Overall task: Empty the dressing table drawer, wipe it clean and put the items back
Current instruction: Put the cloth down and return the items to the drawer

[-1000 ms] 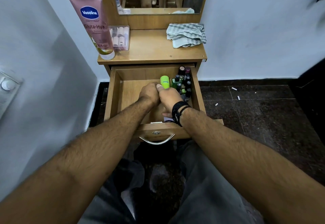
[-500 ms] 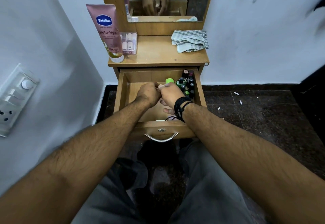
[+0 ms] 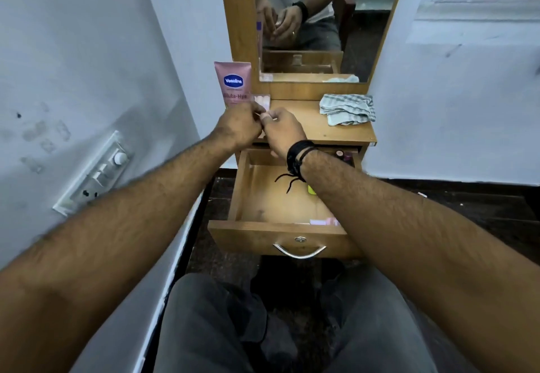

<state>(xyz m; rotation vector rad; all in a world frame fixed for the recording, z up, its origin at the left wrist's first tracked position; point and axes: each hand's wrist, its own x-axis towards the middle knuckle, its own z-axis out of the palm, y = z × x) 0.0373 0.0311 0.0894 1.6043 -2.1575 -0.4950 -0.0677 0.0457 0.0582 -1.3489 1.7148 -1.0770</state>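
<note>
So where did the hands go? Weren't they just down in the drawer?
Both hands came up out of the drawer to the tabletop's front left. The left hand and right hand are close together by the pink Vaseline tube, fingers curled as if pinching something small, too blurred to name. The tube, the checked cloth and the small bottles at the drawer's back right stayed put.

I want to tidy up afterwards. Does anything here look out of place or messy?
Mostly minor things. The checked cloth lies crumpled on the dressing table top. Small pale scraps lie on the dark floor right of the drawer. The left wall shows smudged marks.
</note>
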